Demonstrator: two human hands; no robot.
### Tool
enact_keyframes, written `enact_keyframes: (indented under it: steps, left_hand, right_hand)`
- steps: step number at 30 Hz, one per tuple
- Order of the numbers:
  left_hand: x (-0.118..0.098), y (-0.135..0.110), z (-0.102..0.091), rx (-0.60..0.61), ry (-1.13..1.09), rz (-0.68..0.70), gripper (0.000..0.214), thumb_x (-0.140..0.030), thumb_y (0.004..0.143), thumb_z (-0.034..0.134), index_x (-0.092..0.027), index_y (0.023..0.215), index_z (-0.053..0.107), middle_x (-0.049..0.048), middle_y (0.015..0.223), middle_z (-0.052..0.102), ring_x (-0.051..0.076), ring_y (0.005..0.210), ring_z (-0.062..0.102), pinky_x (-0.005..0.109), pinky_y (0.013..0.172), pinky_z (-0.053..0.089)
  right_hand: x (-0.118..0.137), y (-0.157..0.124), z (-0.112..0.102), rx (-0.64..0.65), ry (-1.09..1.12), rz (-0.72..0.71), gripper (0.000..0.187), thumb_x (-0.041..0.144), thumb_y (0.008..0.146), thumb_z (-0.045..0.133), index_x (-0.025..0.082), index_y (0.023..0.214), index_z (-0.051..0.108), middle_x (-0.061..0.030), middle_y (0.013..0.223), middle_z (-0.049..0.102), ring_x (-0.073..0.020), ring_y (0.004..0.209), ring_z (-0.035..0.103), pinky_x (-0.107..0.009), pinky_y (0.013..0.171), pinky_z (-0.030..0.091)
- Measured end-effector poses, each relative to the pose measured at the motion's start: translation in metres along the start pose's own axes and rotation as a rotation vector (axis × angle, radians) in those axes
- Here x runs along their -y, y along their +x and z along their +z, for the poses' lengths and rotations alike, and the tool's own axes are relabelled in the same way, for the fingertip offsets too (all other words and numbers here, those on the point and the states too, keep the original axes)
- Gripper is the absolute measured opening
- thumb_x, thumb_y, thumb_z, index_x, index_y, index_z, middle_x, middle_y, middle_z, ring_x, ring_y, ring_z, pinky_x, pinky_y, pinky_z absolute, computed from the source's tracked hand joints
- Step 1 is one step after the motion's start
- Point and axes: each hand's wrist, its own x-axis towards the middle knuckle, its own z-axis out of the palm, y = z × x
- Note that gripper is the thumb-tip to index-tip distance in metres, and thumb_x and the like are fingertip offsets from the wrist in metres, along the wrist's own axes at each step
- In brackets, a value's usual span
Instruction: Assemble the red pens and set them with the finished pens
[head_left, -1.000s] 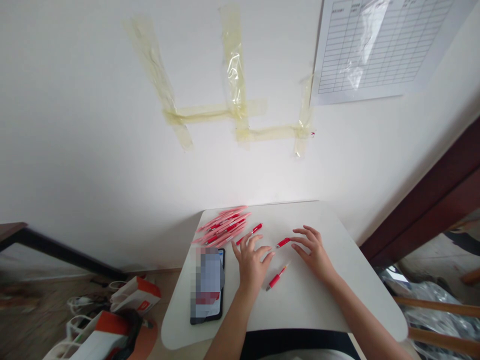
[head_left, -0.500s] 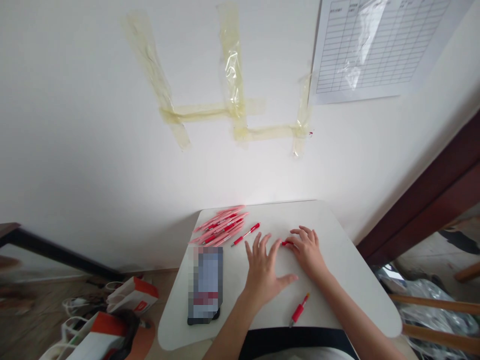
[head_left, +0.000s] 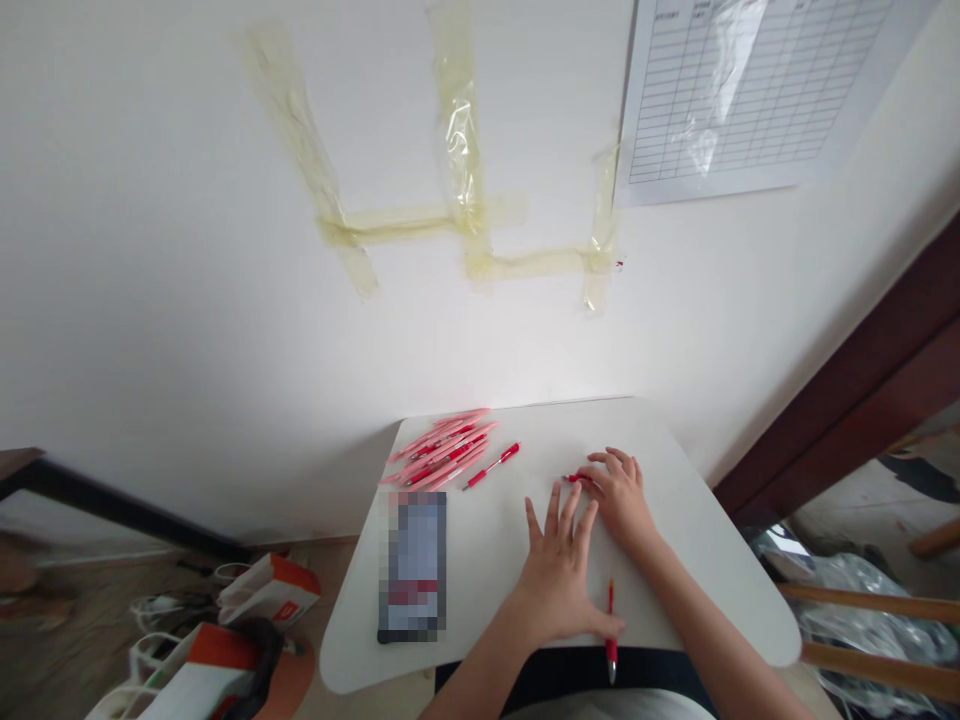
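1. White wall (head_left: 187, 300) fills the upper two thirds of the frame.
2. White table (head_left: 720, 560) sits bottom centre with its far edge against the wall.
3. Printed grid sheet (head_left: 750, 90) is on the wall at upper right, with glare on its plastic cover.
4. Yellowed tape strips (head_left: 457, 150) are stuck to the wall at top centre, crossing each other.
5. Dark wooden frame (head_left: 862, 400) runs diagonally at the right edge.
6. White-and-orange boxes (head_left: 270, 590) lie on the floor at lower left, off the table.
7. Phone (head_left: 412, 570) lies flat on the left part of the table, long side pointing up-frame.
8. Left hand (head_left: 559, 585) is at bottom centre, palm down flat on the table with fingers spread, gripping nothing. Its thumb is at the near pen, possibly touching it.
9. Right hand (head_left: 622, 500) is just up-right of the left hand, with the fingertips of the two hands almost meeting. Its fingers curl loosely, tips on the red piece. Can't tell if it is pinched or just touched.
10. Pen pile (head_left: 442, 455) of pink and red pens sits at the table's upper-left corner, above the phone.
11. Near pen (head_left: 610, 600) is red and roughly vertical in frame, with its lower end hanging over the table's near edge.
12. Loose pen (head_left: 491, 466) is red, just right of the pile and well apart from both hands.
13. Red piece (head_left: 574, 478) is small, mostly hidden under the right fingertips.
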Motion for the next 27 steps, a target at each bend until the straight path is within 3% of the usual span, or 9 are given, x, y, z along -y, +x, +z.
enact_keyframes:
  steps: [5, 10, 15, 20, 23, 27]
  left_hand:
    - [0.015, 0.002, -0.006, -0.02, 0.045, -0.076, 0.134, -0.057, 0.047, 0.09, -0.026, 0.158, 0.02, 0.0169, 0.169, 0.008, 0.048, 0.154, -0.001, 0.082, 0.115, 0.001]
    - [0.032, 0.005, -0.011, -0.061, 0.119, -0.159, 0.101, -0.062, 0.057, 0.086, -0.032, 0.144, 0.046, 0.0136, 0.17, 0.007, 0.049, 0.154, 0.003, 0.084, 0.111, 0.007]
    - [0.049, 0.005, -0.021, -0.187, 0.196, -0.269, 0.081, -0.058, 0.069, 0.08, -0.029, 0.139, 0.051, 0.0157, 0.167, 0.016, 0.047, 0.153, 0.011, 0.083, 0.111, 0.013]
    - [0.058, 0.005, -0.026, -0.316, 0.234, -0.33, 0.042, -0.049, 0.082, 0.072, -0.032, 0.12, 0.066, 0.0112, 0.162, 0.031, 0.044, 0.153, 0.015, 0.08, 0.113, 0.014]
    - [0.061, 0.002, -0.029, -0.309, 0.22, -0.317, 0.027, -0.046, 0.084, 0.07, -0.035, 0.109, 0.071, 0.0066, 0.16, 0.035, 0.042, 0.153, 0.016, 0.08, 0.113, 0.013]
    - [0.068, -0.005, -0.034, -0.233, 0.19, -0.244, 0.026, -0.046, 0.081, 0.074, -0.04, 0.106, 0.073, 0.0027, 0.158, 0.04, 0.041, 0.153, 0.016, 0.082, 0.112, 0.009]
  right_hand:
    - [-0.002, 0.0, 0.004, -0.037, 0.025, 0.016, 0.023, 0.036, 0.098, 0.055, 0.03, 0.098, 0.076, -0.008, 0.122, 0.064, -0.0351, 0.131, 0.041, -0.059, 0.109, 0.034]
    - [-0.004, -0.002, 0.005, -0.039, 0.045, 0.031, 0.022, 0.036, 0.097, 0.055, 0.031, 0.098, 0.076, -0.0077, 0.122, 0.064, -0.035, 0.131, 0.042, -0.058, 0.107, 0.038]
    - [-0.008, -0.003, 0.008, -0.061, 0.062, 0.024, 0.023, 0.034, 0.098, 0.053, 0.031, 0.099, 0.076, -0.0083, 0.122, 0.064, -0.0346, 0.13, 0.043, -0.057, 0.105, 0.041]
    - [-0.008, -0.004, 0.01, -0.071, 0.053, 0.03, 0.022, 0.035, 0.097, 0.054, 0.031, 0.098, 0.075, -0.0078, 0.123, 0.064, -0.0348, 0.13, 0.044, -0.057, 0.104, 0.042]
    - [-0.008, -0.004, 0.008, -0.073, 0.047, 0.016, 0.021, 0.036, 0.097, 0.054, 0.031, 0.098, 0.075, -0.0079, 0.122, 0.065, -0.0349, 0.13, 0.045, -0.058, 0.104, 0.041]
    - [-0.009, -0.005, 0.007, -0.064, 0.049, -0.009, 0.021, 0.035, 0.097, 0.054, 0.03, 0.099, 0.074, -0.0082, 0.122, 0.065, -0.0344, 0.129, 0.045, -0.057, 0.105, 0.041]
